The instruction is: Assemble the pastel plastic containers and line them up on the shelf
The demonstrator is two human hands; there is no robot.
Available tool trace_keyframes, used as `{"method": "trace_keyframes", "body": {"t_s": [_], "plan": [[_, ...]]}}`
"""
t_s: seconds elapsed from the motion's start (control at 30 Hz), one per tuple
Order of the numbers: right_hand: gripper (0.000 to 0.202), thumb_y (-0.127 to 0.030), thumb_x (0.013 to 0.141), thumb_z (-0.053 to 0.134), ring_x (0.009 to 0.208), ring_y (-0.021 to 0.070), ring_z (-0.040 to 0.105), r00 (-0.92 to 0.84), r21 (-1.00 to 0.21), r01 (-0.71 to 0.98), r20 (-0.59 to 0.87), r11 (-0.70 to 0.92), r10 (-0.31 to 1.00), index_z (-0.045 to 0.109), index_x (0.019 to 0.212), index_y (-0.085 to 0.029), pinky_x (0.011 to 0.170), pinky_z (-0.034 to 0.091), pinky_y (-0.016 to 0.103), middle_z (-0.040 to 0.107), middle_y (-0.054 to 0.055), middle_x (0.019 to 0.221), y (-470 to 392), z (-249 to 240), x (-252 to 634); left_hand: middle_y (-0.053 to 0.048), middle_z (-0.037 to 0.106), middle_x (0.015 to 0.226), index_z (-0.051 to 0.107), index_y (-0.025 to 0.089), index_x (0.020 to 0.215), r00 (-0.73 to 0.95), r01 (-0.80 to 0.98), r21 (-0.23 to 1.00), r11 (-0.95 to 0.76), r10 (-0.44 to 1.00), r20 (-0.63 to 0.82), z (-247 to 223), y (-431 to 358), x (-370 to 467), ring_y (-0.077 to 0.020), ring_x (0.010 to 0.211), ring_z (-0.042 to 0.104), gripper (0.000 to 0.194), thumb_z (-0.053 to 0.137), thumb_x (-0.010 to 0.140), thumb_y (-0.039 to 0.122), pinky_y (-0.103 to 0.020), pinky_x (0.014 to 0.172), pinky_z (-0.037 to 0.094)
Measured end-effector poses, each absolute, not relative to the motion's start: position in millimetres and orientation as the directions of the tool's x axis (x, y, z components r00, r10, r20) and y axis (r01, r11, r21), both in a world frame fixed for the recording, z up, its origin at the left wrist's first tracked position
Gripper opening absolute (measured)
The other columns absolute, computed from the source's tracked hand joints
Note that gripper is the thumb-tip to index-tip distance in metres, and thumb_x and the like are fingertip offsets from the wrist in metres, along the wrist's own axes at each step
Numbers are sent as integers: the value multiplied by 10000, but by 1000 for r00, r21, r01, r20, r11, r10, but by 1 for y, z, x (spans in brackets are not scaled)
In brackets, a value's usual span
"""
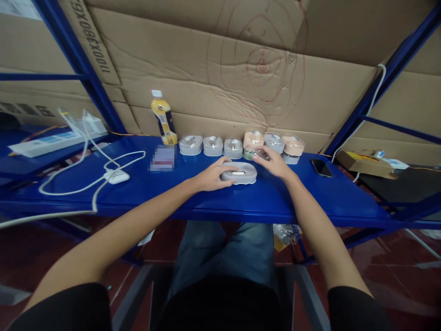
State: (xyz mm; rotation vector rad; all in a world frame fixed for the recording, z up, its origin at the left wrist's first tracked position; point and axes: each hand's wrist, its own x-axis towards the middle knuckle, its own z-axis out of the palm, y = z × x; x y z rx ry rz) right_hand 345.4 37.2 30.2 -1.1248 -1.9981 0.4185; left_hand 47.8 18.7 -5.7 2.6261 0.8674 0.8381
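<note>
My left hand (pixel 214 177) is closed around the left end of a grey oval box (pixel 246 177) lying on the blue table. A short white bar shows on the middle of its top. My right hand (pixel 275 163) reaches over from the right, thumb and fingers apart. Its fingertips are at the right side of a green box (pixel 248 155) with a clear, shiny top, below a peach box (pixel 254 137). Whether they touch the green box is hard to make out. Just behind the left hand stand grey boxes, one of them a grey clear-topped box (pixel 233 148).
A yellow bottle (pixel 163 120) stands at the back left beside a blurred-out card (pixel 163 158). White cables (pixel 120 156) and a white plug (pixel 116 176) lie on the left. A phone (pixel 321 168) lies right, near an open carton (pixel 365 164). Cardboard (pixel 186 69) closes off the back.
</note>
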Motion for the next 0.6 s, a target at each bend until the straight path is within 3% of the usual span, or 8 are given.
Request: {"method": "trace_keyframes", "body": {"t_s": [0.1,0.43,0.6], "plan": [[651,-741,889,698,1010,314,708,-233,-643,587,448,492,863,736,1262,-209,986,573,525,790,102,1075,43,29,357,-164,551,1501,813,227,1307,676,471,381,-796,603,424,-5,18,48,-391,1491,534,483,625,995,544,-601,1290,420],[687,-749,845,764,1118,369,729,-218,-626,652,385,428,897,755,1295,-230,1042,585,610,788,146,1245,46,31,365,-183,548,1480,809,171,1220,502,629,376,-680,725,472,-2,34,5,-404,1420,585,536,576,985,594,-628,1282,411],[718,-691,787,857,1169,396,743,-235,-611,640,420,465,876,764,1322,-222,1072,580,642,784,162,1307,45,29,360,-203,578,1542,569,170,1527,472,595,392,-702,700,536,-3,25,8,-405,1471,556,722,629,953,604,-617,1283,410]]}}
